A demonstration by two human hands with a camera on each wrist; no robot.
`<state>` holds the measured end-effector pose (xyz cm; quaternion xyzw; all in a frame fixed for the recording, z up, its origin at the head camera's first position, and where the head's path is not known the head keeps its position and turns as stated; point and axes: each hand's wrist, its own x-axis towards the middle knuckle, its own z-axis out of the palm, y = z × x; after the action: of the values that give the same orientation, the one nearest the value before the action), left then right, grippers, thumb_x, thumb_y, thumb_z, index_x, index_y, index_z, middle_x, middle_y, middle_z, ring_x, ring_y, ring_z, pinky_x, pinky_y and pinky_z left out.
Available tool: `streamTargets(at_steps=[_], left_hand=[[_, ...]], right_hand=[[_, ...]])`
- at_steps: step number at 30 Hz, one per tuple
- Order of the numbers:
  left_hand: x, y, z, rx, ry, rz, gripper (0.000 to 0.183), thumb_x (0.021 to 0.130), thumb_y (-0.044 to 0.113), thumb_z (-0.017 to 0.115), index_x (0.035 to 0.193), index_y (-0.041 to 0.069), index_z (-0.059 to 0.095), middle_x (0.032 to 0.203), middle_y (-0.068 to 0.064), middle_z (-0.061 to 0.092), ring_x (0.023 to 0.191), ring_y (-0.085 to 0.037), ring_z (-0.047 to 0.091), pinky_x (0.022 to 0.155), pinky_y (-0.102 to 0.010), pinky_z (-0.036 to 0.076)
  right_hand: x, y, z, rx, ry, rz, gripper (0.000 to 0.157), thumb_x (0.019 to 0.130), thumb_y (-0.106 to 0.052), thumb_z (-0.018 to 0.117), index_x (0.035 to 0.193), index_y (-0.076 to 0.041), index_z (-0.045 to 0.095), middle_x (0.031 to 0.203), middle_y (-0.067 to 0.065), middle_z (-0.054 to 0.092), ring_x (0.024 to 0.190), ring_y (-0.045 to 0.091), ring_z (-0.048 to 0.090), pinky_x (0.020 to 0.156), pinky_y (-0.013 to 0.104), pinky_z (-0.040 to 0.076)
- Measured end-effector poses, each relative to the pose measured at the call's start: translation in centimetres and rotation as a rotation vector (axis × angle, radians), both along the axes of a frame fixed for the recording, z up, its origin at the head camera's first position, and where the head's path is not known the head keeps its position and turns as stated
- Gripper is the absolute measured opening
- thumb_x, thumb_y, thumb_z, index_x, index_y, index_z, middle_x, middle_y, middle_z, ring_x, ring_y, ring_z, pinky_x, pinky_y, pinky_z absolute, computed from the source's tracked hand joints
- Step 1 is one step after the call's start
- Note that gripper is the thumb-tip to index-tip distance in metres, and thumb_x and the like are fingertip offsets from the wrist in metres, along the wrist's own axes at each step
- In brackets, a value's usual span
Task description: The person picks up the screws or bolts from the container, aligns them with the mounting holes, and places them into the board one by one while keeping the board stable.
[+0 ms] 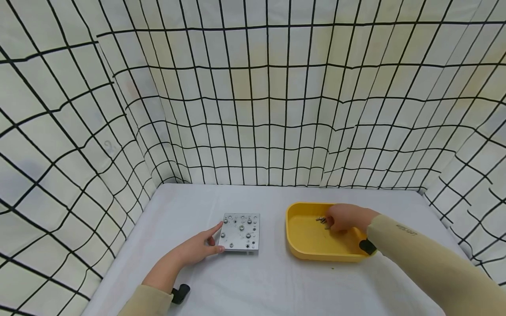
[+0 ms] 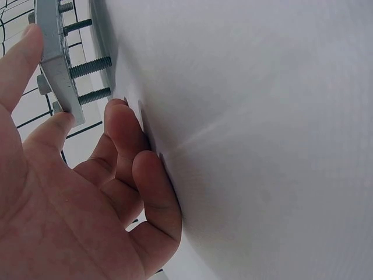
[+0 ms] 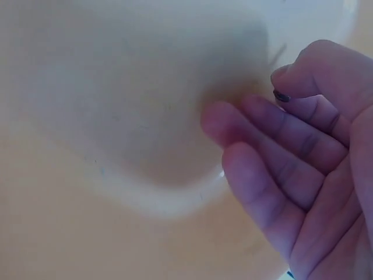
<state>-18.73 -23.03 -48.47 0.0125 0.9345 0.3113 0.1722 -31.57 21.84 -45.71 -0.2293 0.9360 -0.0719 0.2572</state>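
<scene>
A square metal plate (image 1: 239, 239) with several bolts in its top face stands on the white table. In the left wrist view, threaded bolt shanks (image 2: 90, 67) stick out of its underside. My left hand (image 1: 197, 249) holds the plate by its left edge, thumb at the near corner and index finger further up; the other fingers curl against the tablecloth. Inside the yellow tray (image 1: 302, 254), my right hand (image 1: 345, 218) pinches a small dark-ended bolt (image 3: 281, 95), mostly hidden between thumb and index finger. Loose bolts (image 1: 321, 219) lie in the tray beside those fingers.
A white cloth covers the table (image 1: 272, 281). White walls with a black grid net (image 1: 253, 109) rise behind and at both sides. The tray stands to the right of the plate, with a strip of table between them.
</scene>
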Motion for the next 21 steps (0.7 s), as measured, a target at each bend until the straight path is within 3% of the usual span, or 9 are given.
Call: streamTargets(at_steps=[7, 13, 21], left_hand=[[0.0, 0.1, 0.1, 0.000, 0.011, -0.002, 0.085, 0.084, 0.048, 0.076, 0.156, 0.029, 0.033, 0.102, -0.001, 0.051, 0.075, -0.018, 0.049, 0.065, -0.034, 0.040], [-0.1, -0.2, -0.2, 0.005, 0.006, 0.000, 0.086, 0.084, 0.049, 0.076, 0.156, 0.030, 0.033, 0.102, -0.001, 0.052, 0.075, -0.018, 0.050, 0.065, -0.034, 0.039], [0.0, -0.1, -0.2, 0.010, 0.000, 0.002, 0.086, 0.084, 0.049, 0.076, 0.156, 0.030, 0.033, 0.102, -0.001, 0.051, 0.075, -0.018, 0.050, 0.065, -0.034, 0.039]], right_hand=[[-0.2, 0.5, 0.8, -0.135, -0.069, -0.074, 0.009, 0.088, -0.008, 0.071, 0.084, -0.012, 0.064, 0.078, 0.002, 0.058, 0.066, 0.018, 0.057, 0.060, 0.030, 0.047], [-0.3, 0.9, 1.7, -0.295, -0.076, -0.116, 0.002, 0.093, -0.009, 0.069, 0.092, -0.008, 0.067, 0.085, 0.007, 0.064, 0.071, 0.021, 0.062, 0.066, 0.033, 0.054], [-0.4, 1.9, 1.6, -0.432, -0.046, -0.187, 0.011, 0.094, -0.016, 0.070, 0.100, -0.008, 0.075, 0.091, 0.005, 0.070, 0.082, 0.022, 0.066, 0.073, 0.033, 0.055]])
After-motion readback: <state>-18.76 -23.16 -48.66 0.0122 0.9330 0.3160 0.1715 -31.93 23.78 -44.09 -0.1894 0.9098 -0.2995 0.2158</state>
